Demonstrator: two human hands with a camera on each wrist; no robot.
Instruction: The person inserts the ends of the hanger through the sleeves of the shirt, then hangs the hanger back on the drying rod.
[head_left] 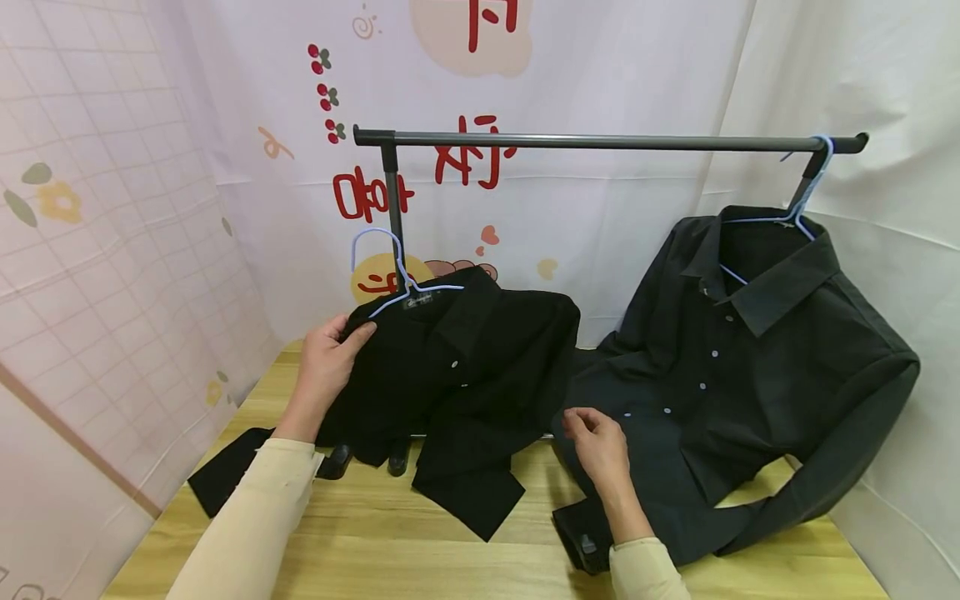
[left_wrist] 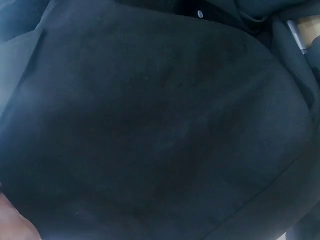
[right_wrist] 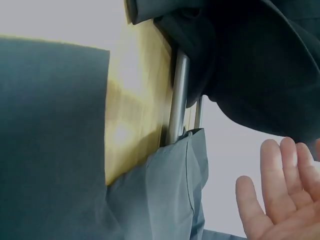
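Observation:
My left hand (head_left: 330,358) grips the shoulder of a black shirt (head_left: 397,375), thumb in front. A light-blue hanger (head_left: 407,283) sits in that shirt's neck, its hook standing up in front of the rack's left post, below the rail. Dark cloth (left_wrist: 150,120) fills the left wrist view, with a bit of hand at its lower left corner. My right hand (head_left: 603,450) holds nothing; its fingers are loosely bent in front of a second dark shirt (head_left: 780,358). In the right wrist view the fingers (right_wrist: 274,170) look extended beneath dark cloth.
A grey clothes rack's rail (head_left: 600,142) spans the back. The second shirt hangs at its right end from another blue hanger (head_left: 813,187), its lower part spread over the wooden table (head_left: 420,558). Black rack feet (head_left: 397,458) show below the left shirt. Printed cloth walls stand behind.

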